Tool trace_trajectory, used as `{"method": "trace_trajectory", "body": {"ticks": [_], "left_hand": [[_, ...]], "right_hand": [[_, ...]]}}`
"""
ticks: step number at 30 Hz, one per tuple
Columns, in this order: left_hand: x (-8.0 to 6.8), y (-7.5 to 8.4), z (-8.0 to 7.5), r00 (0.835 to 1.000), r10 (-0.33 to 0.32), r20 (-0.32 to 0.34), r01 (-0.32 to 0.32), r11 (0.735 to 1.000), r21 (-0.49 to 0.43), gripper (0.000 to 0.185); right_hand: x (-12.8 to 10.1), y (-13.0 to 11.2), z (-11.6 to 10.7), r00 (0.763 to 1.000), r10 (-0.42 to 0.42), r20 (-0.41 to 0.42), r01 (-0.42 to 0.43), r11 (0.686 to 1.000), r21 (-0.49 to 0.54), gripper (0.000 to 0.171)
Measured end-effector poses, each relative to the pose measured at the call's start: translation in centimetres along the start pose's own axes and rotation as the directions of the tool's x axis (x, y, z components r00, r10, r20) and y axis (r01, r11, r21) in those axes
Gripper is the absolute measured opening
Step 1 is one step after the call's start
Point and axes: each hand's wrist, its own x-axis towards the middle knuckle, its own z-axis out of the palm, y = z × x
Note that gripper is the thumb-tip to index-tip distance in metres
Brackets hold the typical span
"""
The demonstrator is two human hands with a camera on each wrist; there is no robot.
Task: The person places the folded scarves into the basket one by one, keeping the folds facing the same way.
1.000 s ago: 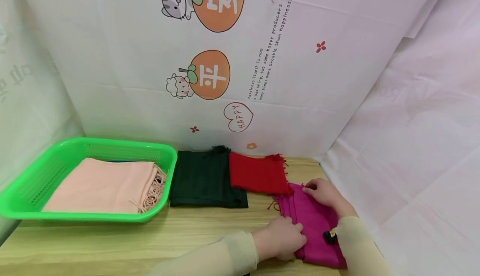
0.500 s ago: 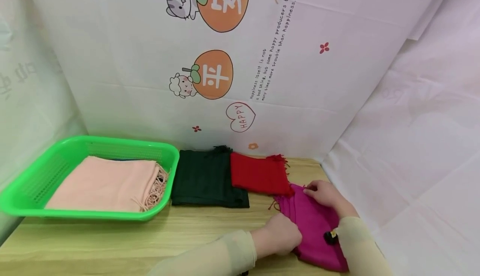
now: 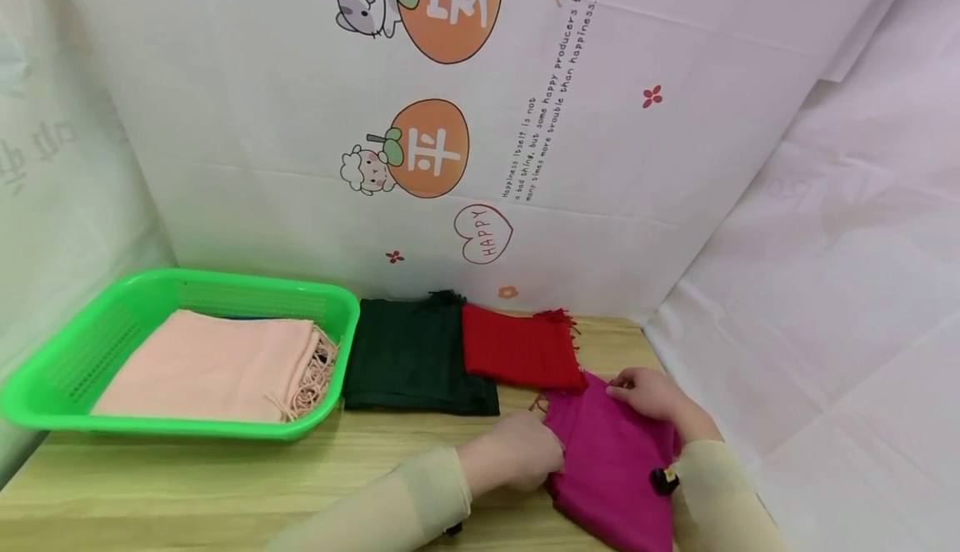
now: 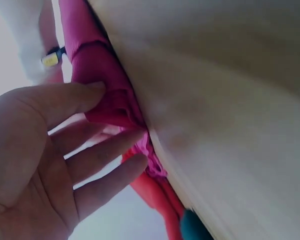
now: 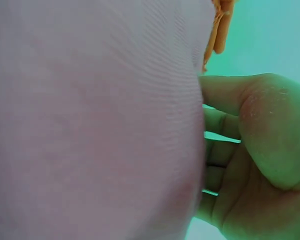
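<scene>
With my left hand (image 3: pixel 519 450) and my right hand (image 3: pixel 654 395) I pinch the magenta cloth (image 3: pixel 611 460), on the table (image 3: pixel 247 485) just beside the red cloth (image 3: pixel 517 348), and I judge it light, soft, its layers easily slipping, so best held at folded edges.

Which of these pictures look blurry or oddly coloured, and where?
Head view: bright and fairly sharp, the backdrop pinkish toward the right; left wrist view: dim, with the left hand shadowed and the table soft; right wrist view: the magenta cloth washed out and blurred, the right hand tinted green.
</scene>
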Motion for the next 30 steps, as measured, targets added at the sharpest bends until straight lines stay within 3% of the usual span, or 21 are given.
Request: {"method": "trace_trajectory", "body": {"ticks": [4,8,15,24,30], "left_hand": [[-1.6,-1.6,0.0,1.000,0.014,0.006,-0.013,0.996,-0.092,0.035],[-3.0,-3.1,0.1,1.000,0.007,-0.003,-0.007,0.991,-0.136,0.037],[-4.9,-4.9,-0.3,0.999,-0.043,0.008,0.044,0.994,-0.099,0.034],[-6.1,-6.4,0.7,0.995,-0.093,0.036,0.098,0.975,-0.200,0.037],[-6.9,-6.3,0.5,0.994,-0.096,0.047,0.105,0.959,-0.264,0.044]], "right_hand": [[-0.3,-1.1,-0.3,0.998,0.018,0.059,-0.019,1.000,0.003,0.027],[-0.7,-2.1,-0.6,0.993,0.040,0.111,-0.044,0.998,0.036,0.024],[-1.5,-3.7,-0.5,0.983,0.045,0.176,-0.071,0.987,0.142,0.016],[-1.7,-4.6,0.3,0.980,0.040,0.196,-0.081,0.976,0.201,0.013],[-1.5,-4.5,0.6,0.989,0.014,0.148,-0.042,0.981,0.190,0.022]]}}
